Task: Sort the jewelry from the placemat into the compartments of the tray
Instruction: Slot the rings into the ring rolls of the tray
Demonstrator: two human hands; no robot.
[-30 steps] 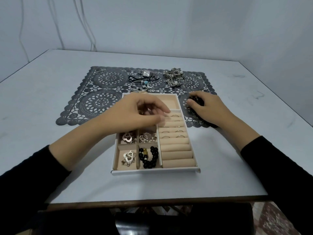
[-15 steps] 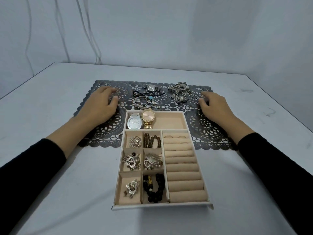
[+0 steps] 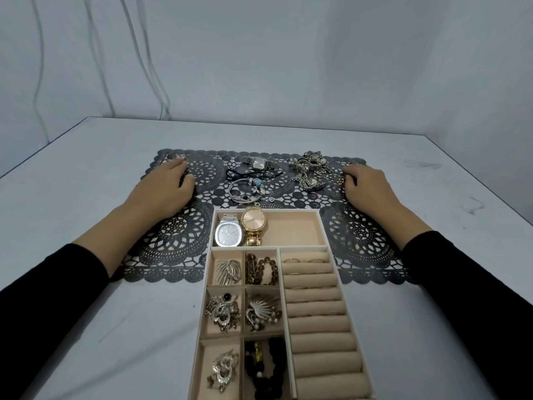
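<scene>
Two hands rest on the placemat: left hand centre-left, right hand centre-right. Their fingers lie loosely bent, gripping nothing.

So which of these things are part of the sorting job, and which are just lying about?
Part of the job: placemat, tray, square watch, bracelets, silver jewelry pile, silver watch and gold watch already in the tray, left hand, right hand.

Just lying about: table, wall cables.
</scene>
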